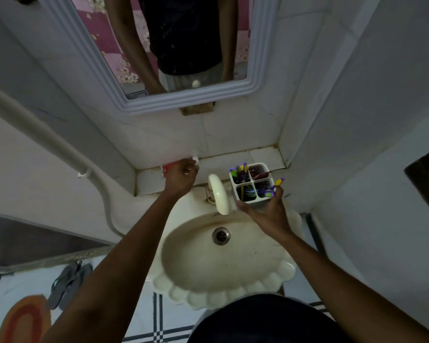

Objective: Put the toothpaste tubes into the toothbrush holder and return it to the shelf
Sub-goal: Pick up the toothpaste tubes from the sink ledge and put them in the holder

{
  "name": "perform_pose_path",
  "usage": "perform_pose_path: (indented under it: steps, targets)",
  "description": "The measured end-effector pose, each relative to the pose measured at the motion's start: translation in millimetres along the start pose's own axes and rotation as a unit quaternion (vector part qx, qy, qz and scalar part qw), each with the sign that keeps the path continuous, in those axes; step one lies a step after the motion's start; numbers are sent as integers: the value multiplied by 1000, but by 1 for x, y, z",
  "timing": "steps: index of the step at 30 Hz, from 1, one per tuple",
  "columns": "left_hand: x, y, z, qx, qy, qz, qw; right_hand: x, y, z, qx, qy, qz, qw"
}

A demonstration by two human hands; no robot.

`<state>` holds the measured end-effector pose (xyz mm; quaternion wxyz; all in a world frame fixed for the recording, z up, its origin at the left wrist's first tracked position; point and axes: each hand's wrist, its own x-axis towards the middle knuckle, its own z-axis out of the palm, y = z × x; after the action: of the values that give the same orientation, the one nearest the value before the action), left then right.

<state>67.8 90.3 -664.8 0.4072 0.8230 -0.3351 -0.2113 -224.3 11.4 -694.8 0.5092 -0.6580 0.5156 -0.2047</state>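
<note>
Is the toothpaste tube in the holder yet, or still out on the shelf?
Out. The left hand covers the red tube lying on the shelf, while the right hand holds the holder over the sink.

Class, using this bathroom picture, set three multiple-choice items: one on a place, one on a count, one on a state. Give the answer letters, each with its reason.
1. Where is the toothbrush holder?
A. On the floor
B. In the right hand, beside the tap
C. Inside the sink

2. How many compartments does the holder have?
A. Two
B. Four
C. Six

3. What is the left hand doing?
A. Closed around a red toothpaste tube on the shelf
B. Hanging open over the drain
C. Turning the tap

Answers: 1 B, the fingers wrap its base; 2 B, a cross divider makes four cells; 3 A, the tube's red end pokes out of the fist.
</note>
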Motion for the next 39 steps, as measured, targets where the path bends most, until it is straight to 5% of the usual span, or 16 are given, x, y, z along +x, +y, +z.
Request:
perform_pose_path:
  steps: [4,10,17,20,23,27,30,35,39]
  targets:
    - [21,-35,-3,158,-5,42,987,0,-3,-2,11,7,-1,1000]
    - [49,-56,4,401,-55,72,912,0,1,0,2,10,9,1000]
    - [53,-52,8,461,-73,56,883,2,6,0,-1,-2,11,1000]
    - [46,-45,6,339,-33,31,940,1,6,-1,2,-6,5,1000]
    - [35,-6,-8,53,-71,-89,992,0,5,-1,4,-7,0,1000]
    - [12,57,-41,-313,-162,-207,913,0,4,-1,0,-14,-1,1000]
    - [-4,93,-59,-393,-242,-189,866,0,0,-3,-6,-17,-3,1000]
    - [-31,139,-60,-199,-326,-91,920,2,8,-17,5,-7,2,1000]
    - [-43,152,-51,124,-256,64,957,-4,16,-17,5,-12,5,1000]
